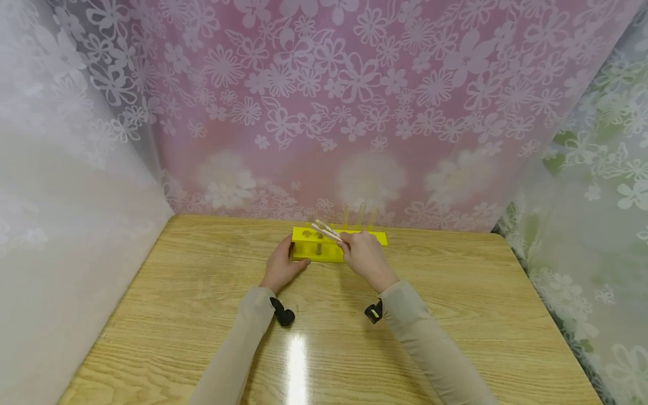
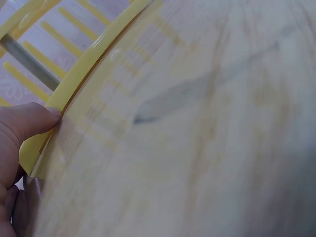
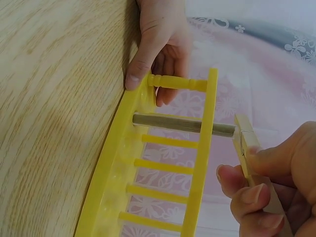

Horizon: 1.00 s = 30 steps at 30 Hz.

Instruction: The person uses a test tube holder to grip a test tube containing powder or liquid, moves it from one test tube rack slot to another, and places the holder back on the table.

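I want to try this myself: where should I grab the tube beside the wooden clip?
Probably by its top end, from above: the tube stands upright in the yellow rack, and only that end pokes out over the top board, so the wooden clip could likely pinch it there.

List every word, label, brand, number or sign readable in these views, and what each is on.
None: no readable text in any view.
Too small to tell: a pale mark on the black device at the right wrist; it may not be lettering.
No lettering shows on the yellow rack, tube or wooden clamp.
The curtain shows only flower patterns.
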Motion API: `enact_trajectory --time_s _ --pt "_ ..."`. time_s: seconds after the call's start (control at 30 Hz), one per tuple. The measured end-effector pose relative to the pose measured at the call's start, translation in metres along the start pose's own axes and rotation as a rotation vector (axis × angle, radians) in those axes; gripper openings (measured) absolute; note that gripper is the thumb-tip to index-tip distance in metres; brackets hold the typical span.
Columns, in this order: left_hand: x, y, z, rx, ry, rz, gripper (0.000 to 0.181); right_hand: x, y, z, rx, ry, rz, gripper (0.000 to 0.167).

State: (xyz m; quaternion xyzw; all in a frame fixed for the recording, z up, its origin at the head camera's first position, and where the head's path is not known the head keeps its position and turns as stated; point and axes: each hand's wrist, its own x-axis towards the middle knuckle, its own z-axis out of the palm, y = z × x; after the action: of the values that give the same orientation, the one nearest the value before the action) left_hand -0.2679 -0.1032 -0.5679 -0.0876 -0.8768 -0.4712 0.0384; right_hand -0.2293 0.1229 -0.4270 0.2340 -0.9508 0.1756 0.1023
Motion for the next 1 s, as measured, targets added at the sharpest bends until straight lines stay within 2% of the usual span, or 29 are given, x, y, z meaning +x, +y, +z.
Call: enact_trajectory --time_s 0.33,0.6,0.77,1.0 --pt "0.0005 -0.0010 -0.0002 -0.005 -0.009 -0.007 0.080 0.0009 0.0010 0.0003 0.002 0.000 -0.003 0.023" --pt "-0.0001 -0.0008 -0.0004 -0.021 -0.006 -0.002 0.080 0.0008 0.0003 -0.0005 0.024 -0.028 0.033 0.023" --pt "-0.0003 -0.0007 -0.0004 -0.001 -0.002 0.006 0.080 0.0009 -0.0008 -0.0013 0.045 -0.054 0.064 0.022" --pt "-0.0002 -0.0007 0.0002 0.003 -0.001 0.007 0.082 0.0016 -0.0008 -0.0010 0.043 -0.050 0.070 0.019"
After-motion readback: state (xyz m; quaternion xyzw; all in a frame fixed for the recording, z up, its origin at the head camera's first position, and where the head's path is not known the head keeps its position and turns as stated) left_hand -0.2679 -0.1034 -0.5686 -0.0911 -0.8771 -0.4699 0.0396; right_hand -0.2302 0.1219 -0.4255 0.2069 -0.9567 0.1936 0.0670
